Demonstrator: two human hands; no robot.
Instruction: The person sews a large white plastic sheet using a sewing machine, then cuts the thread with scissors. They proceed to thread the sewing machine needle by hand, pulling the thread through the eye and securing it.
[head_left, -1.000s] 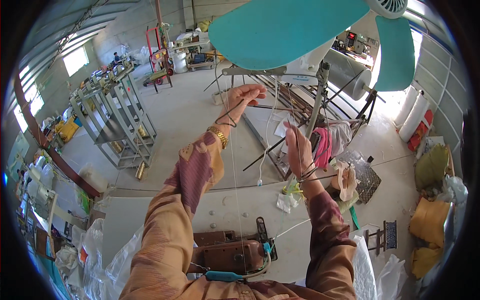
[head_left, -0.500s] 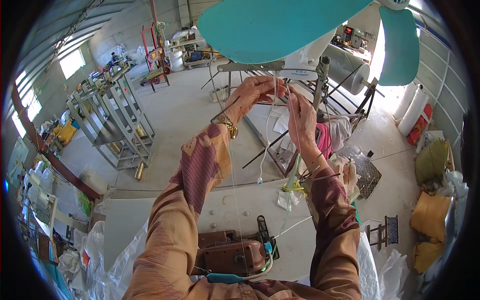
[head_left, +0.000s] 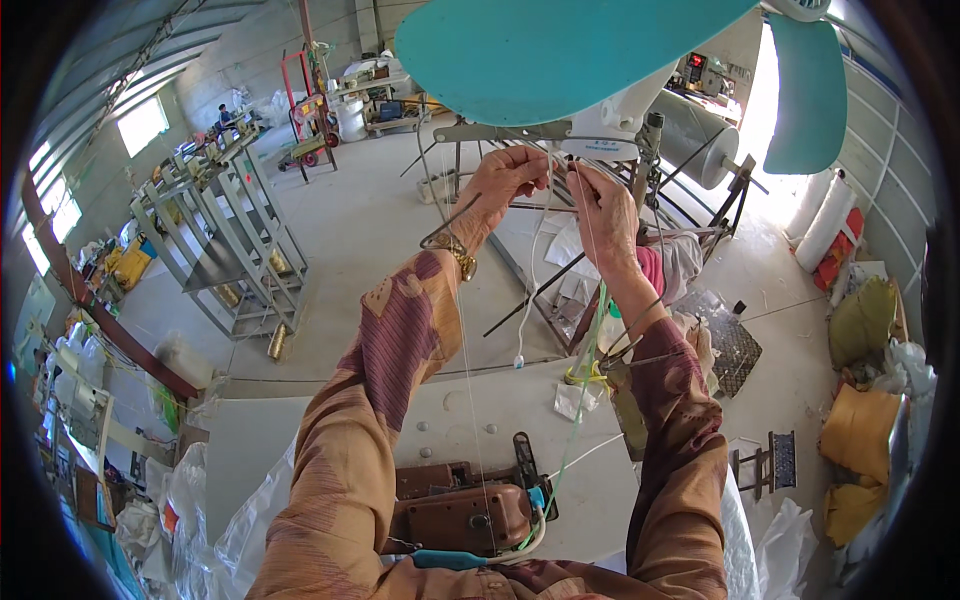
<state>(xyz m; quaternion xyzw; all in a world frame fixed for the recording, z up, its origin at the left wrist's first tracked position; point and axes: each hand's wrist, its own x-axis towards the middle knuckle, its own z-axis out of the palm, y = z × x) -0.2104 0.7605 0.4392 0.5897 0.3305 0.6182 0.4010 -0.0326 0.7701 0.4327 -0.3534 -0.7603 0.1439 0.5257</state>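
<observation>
Both hands are raised in front of the teal fan, fingertips a small gap apart. My left hand [head_left: 506, 188] is closed in a pinch beside a white cord [head_left: 537, 255], which hangs to a small end piece; what the fingertips hold is too small to make out. My right hand [head_left: 606, 212] pinches a thin white thread [head_left: 590, 232] that runs down past the wrist. Another fine strand [head_left: 472, 390] drops from near my left wrist to the brown sewing-machine-like unit [head_left: 465, 515] on the table below. A large teal fan blade [head_left: 560, 60] spans the space above the hands.
A pale table [head_left: 300, 430] lies under my forearms. Behind the hands stands a metal frame with rods [head_left: 535, 295] and a grey roller [head_left: 690, 140]. A grey rack [head_left: 235, 240] stands at left. Sacks [head_left: 865, 430] line the right wall.
My hands have drawn slightly apart, so a gap shows between the fingertips. My right forearm has shifted a little to the right. The white cord still hangs down.
</observation>
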